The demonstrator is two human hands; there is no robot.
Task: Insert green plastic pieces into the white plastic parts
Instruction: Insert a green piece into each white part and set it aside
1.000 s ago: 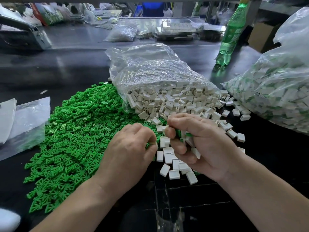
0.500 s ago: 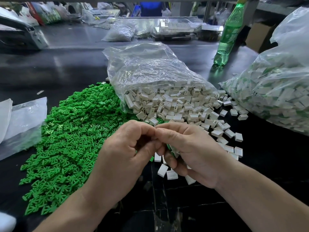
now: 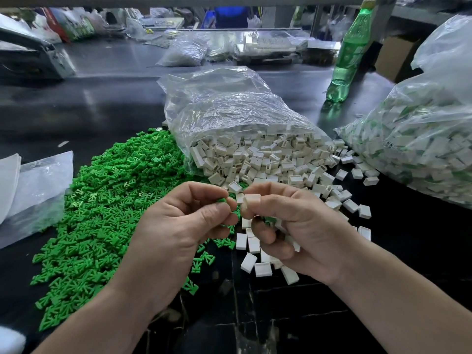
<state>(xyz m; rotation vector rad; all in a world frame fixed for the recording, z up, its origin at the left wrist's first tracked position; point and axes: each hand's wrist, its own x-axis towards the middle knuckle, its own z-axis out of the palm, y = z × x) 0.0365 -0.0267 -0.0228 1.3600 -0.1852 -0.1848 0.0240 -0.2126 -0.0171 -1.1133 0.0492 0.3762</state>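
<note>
White part (image 3: 251,200) in right hand (image 3: 301,233), green piece (image 3: 221,200) half-hidden in left hand (image 3: 184,226)

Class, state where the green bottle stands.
Head view: the green bottle stands upright far right, behind the open bag of white parts, beside a cardboard box.

You work at a dark, shiny table (image 3: 102,103). A green plastic bottle (image 3: 350,54) stands upright at its far right side, and just behind it there is a brown cardboard box (image 3: 396,57). At your left a flat clear plastic bag (image 3: 38,190) lies on the table. Far at the back you see a small crumpled clear bag (image 3: 186,52), a low stack of white trays (image 3: 265,46) and, in the left corner, a grey machine (image 3: 28,60), partly cut by the edge.
</note>
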